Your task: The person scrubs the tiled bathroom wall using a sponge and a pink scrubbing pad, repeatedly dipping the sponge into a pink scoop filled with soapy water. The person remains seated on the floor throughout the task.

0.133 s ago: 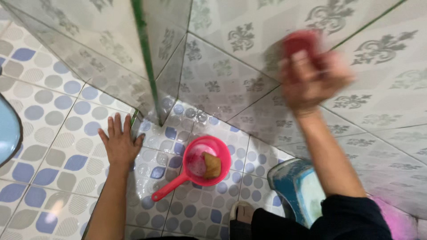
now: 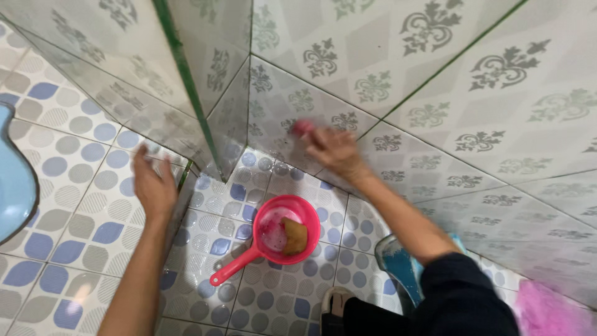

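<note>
No packages, labels, signs or screens are in view here; only tiled surfaces and plain, unmarked things appear in the picture.

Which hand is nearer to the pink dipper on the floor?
Right. The right hand presses a red scrubber to the wall just above the pink dipper; the left hand rests farther off to its left.
</note>
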